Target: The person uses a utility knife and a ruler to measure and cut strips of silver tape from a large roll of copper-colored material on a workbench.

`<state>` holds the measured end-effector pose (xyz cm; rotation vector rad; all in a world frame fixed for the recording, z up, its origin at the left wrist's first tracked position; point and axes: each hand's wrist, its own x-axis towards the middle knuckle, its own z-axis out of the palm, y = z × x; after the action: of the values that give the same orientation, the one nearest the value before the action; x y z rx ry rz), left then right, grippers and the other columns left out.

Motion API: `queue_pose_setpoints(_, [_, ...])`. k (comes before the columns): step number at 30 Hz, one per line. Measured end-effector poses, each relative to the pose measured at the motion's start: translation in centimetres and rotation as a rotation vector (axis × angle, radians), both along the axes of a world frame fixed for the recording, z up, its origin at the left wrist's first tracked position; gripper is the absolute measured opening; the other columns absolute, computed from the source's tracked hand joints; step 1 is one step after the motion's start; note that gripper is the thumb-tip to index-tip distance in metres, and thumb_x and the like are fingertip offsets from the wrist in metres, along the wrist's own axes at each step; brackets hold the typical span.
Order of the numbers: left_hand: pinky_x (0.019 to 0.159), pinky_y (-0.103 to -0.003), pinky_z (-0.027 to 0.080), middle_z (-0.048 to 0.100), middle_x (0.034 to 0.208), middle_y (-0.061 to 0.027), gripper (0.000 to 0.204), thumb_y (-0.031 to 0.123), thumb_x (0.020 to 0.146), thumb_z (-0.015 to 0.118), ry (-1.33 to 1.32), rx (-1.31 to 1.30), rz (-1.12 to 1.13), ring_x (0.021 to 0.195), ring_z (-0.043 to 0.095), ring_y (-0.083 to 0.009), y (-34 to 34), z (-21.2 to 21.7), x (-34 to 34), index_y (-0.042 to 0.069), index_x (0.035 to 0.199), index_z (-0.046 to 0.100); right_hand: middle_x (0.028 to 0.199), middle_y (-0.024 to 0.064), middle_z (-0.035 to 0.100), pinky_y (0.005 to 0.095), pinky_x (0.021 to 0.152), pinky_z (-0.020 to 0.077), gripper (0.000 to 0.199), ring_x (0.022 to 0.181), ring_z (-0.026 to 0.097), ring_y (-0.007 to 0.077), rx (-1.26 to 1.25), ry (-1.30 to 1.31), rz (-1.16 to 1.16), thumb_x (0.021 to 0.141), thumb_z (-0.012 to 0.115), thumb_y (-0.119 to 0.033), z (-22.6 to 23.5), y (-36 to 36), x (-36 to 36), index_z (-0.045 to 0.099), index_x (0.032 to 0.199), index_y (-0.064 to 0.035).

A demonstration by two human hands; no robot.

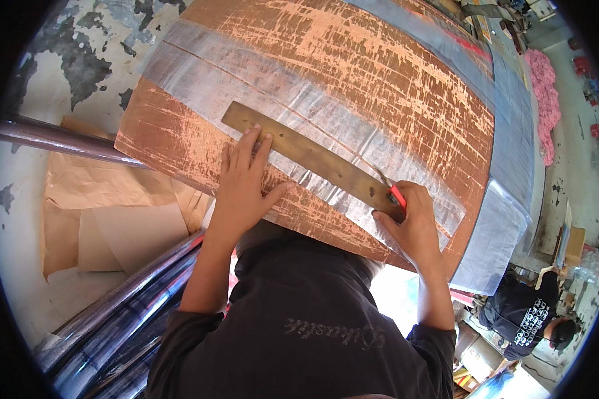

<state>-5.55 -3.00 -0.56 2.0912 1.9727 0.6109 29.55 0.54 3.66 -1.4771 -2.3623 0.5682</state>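
A long strip of clear plastic sheet (199, 53) lies slantwise across a scored brown board (146, 126). On the sheet rests a flat, brass-coloured straightedge bar (313, 158). My left hand (241, 183) has its fingers spread, the fingertips pressing on the bar's left part and the thumb lying over the sheet's near edge. At the bar's right end my right hand (416, 216) is closed around a small red-handled cutter (397, 197). A thin dark blade-like piece sticks out from it above the bar. A brownish line runs along the sheet beyond the bar.
Greyish plastic sheeting (496, 229) hangs over the board's right side. Glossy dark rolls (123, 299) lie at lower left, near brown paper (113, 179). A dark tube (66, 136) points toward the board's left edge. Another person (526, 309) is at lower right.
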Motion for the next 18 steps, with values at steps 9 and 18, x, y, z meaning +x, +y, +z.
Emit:
queue_pose_setpoints(9, [0.128,-0.059,0.036,0.052,0.161,-0.0193,0.087,0.039,0.086,0.092,-0.229,0.108,-0.026,0.147,0.049,-0.0446,0.7,0.7,-2.6,0.005,0.158,0.057,0.122,0.0167,0.069,0.0424,0.080,0.0604,0.051,0.100,0.074,0.0347,0.136,0.041,-0.075,0.084,0.093,-0.013,1.7,-2.6,3.7,0.067,0.126,-0.0027])
queue_pose_setpoints(18, [0.130,-0.066,0.028,0.044,0.166,-0.0263,0.089,0.050,0.091,0.086,0.009,0.151,-0.109,0.154,0.042,-0.0485,4.9,-1.5,-2.7,0.007,0.161,0.053,0.103,0.0166,0.073,0.0423,0.085,0.0567,0.044,0.092,0.072,0.0326,0.193,0.022,-0.536,0.086,0.092,-0.010,0.1,2.4,11.3,0.068,0.122,-0.0012])
